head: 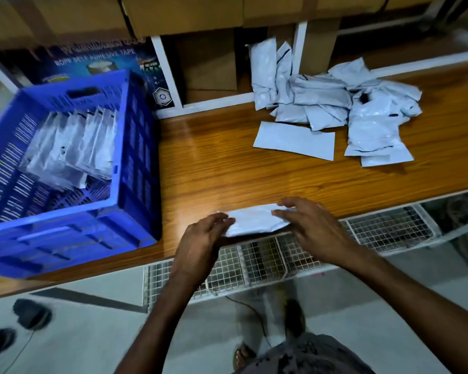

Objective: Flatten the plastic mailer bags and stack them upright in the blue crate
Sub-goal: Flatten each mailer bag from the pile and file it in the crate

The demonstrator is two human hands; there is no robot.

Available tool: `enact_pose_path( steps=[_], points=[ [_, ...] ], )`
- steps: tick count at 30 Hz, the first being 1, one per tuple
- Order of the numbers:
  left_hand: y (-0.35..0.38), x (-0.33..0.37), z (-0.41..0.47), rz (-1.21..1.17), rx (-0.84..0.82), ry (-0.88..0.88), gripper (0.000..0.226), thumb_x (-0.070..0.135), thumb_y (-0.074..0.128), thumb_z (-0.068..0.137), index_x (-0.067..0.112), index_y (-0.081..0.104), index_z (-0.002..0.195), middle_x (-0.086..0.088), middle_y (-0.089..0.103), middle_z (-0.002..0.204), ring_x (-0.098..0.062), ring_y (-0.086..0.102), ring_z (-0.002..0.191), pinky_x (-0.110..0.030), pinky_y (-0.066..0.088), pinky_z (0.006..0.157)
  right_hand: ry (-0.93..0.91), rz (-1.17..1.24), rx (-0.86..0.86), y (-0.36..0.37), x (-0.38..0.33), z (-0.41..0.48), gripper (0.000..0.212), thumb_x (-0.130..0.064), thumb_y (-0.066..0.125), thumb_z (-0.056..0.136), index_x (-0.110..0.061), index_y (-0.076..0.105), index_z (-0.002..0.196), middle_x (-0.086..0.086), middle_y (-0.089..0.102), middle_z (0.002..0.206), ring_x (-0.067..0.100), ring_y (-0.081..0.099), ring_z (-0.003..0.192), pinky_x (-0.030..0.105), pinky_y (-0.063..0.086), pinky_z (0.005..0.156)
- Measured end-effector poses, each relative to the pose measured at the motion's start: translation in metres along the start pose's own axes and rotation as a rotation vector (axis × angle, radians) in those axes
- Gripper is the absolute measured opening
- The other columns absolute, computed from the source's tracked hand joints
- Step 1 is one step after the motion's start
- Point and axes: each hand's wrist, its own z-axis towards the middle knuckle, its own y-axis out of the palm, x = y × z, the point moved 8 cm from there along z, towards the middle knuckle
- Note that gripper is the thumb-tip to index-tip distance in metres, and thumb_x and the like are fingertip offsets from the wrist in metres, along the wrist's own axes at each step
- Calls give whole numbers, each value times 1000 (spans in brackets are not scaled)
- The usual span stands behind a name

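Pinching one mailer bag [254, 220] between them, two hands' fingers [222, 221] grip its ends beside one blue crate [135, 147].

2 bare forearms, no sleeves; left hand [200, 236], right hand [312, 225]; dark patterned garment [308, 357]; sandal [243, 354].

- Packing/stock room, likely a shipping area
- Cardboard boxes [189, 14] stacked on white shelving [170, 76]
- Adhesive tape carton [92, 63] behind blue crate [135, 163]
- Heap of mailer bags [335, 103] on wooden bench [227, 163]
- Wire baskets [254, 263] under bench
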Motion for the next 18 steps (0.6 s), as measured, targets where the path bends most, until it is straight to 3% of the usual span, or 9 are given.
enact_pose_path(
  steps=[3, 5, 7, 8, 9, 10, 12, 15, 18],
  points=[
    [-34, -19, 10, -323, 181, -276, 34, 31, 65, 102, 33, 60, 135, 4, 72, 114, -17, 70, 92, -33, 54, 77, 200, 261, 103, -42, 9, 13, 39, -20, 66, 98, -31, 64, 135, -17, 64, 116, -12, 57, 80, 12, 38, 67],
    [-38, -31, 21, -433, 239, -401, 36, 38, 71, 97, 36, 59, 131, 7, 73, 98, -11, 66, 76, -35, 54, 70, 251, 416, 108, -51, 17, 25, 35, -31, 67, 98, -35, 64, 133, -20, 67, 102, -13, 56, 64, 10, 36, 56],
    [-25, -35, 31, -428, 191, -421, 40, 37, 68, 98, 36, 54, 136, 3, 65, 77, -10, 56, 61, -39, 46, 61, 281, 460, 66, -44, 27, 39, 40, -32, 69, 97, -35, 61, 135, -12, 72, 108, -8, 61, 75, 19, 47, 63],
    [-18, -38, 33, -398, 155, -431, 46, 38, 64, 100, 33, 48, 143, 3, 63, 76, -14, 59, 67, -38, 43, 62, 314, 414, 41, -37, 34, 43, 45, -33, 69, 96, -36, 57, 139, -5, 71, 120, 0, 64, 91, 26, 52, 75],
    [-10, -41, 35, -320, 125, -435, 54, 40, 59, 101, 27, 41, 151, -2, 67, 90, -21, 64, 85, -38, 45, 70, 337, 307, 12, -28, 40, 47, 52, -34, 68, 96, -36, 51, 145, -1, 64, 136, 11, 62, 111, 31, 52, 91],
    [-1, -46, 35, -193, 93, -440, 63, 42, 56, 102, 21, 33, 157, -11, 66, 117, -29, 61, 110, -41, 46, 85, 338, 181, -9, -19, 41, 51, 57, -35, 65, 97, -34, 44, 151, 1, 52, 150, 19, 52, 130, 36, 44, 105],
    [17, -42, 37, -14, 22, -437, 70, 46, 45, 103, 14, 25, 162, -15, 42, 157, -31, 40, 141, -47, 38, 107, 271, 18, -35, 1, 27, 58, 57, -37, 54, 103, -30, 35, 156, -1, 28, 165, 21, 27, 150, 41, 22, 120],
    [51, -16, 45, 74, -164, -347, 69, 52, 18, 106, 14, 23, 163, -6, 23, 170, -25, 19, 157, -44, 25, 121, 136, -49, -200, 46, -7, 64, 56, -48, 30, 109, -28, 24, 160, -1, 13, 170, 19, 9, 156, 44, 14, 124],
    [76, -13, 38, 107, -254, -335, 73, 56, 1, 104, 19, 16, 165, -1, 13, 172, -22, 11, 159, -38, 14, 125, 140, -135, -261, 79, -3, 57, 64, -60, 11, 106, -31, 6, 163, 0, 1, 171, 23, -4, 157, 47, 7, 126]
  ],
)
